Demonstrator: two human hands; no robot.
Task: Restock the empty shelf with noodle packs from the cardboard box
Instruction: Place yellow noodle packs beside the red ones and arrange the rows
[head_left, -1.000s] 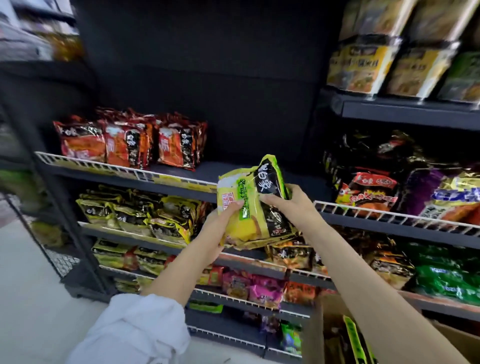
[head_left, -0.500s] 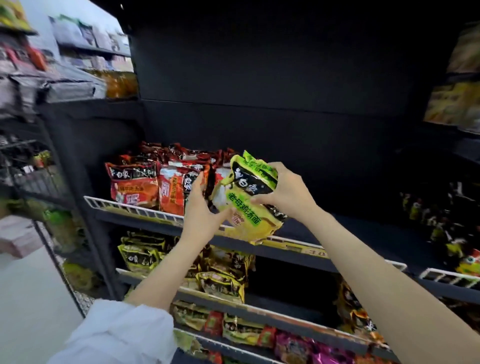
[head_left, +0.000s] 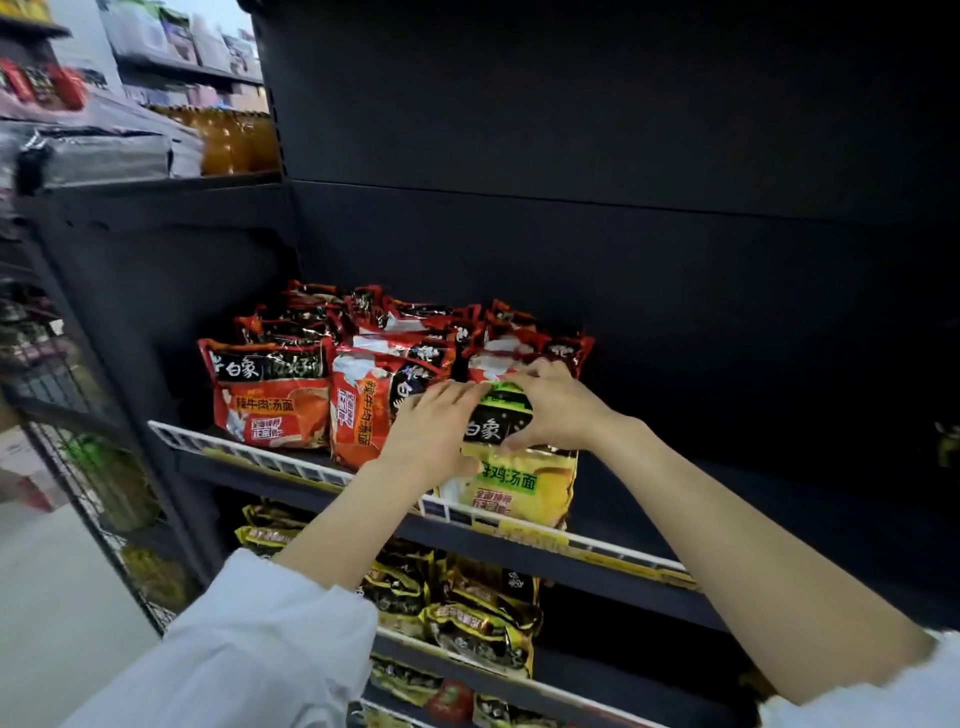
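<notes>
1. Yellow pack (head_left: 511, 480): upright on the shelf (head_left: 727, 499), bottom edge behind the wire rail (head_left: 291, 457); just beside the red packs (head_left: 270, 395), at their 3 o'clock; green and black band across the top.
2. Left hand (head_left: 434, 434): at 9 o'clock of the yellow pack; fingers fairly straight, laid over the pack's upper left corner and touching the neighbouring red pack; not curled round anything.
3. Right hand (head_left: 558, 402): at 12 o'clock of the yellow pack; fingers bent over the top edge, thumb against the front face; top of pack pinched.
4. Red packs: rows filling the shelf's left part; right part dark and bare.
5. Lower shelf (head_left: 467, 670): at 6 o'clock; gold and black packs (head_left: 478, 623).
6. White sleeves (head_left: 249, 654): at both forearms.
</notes>
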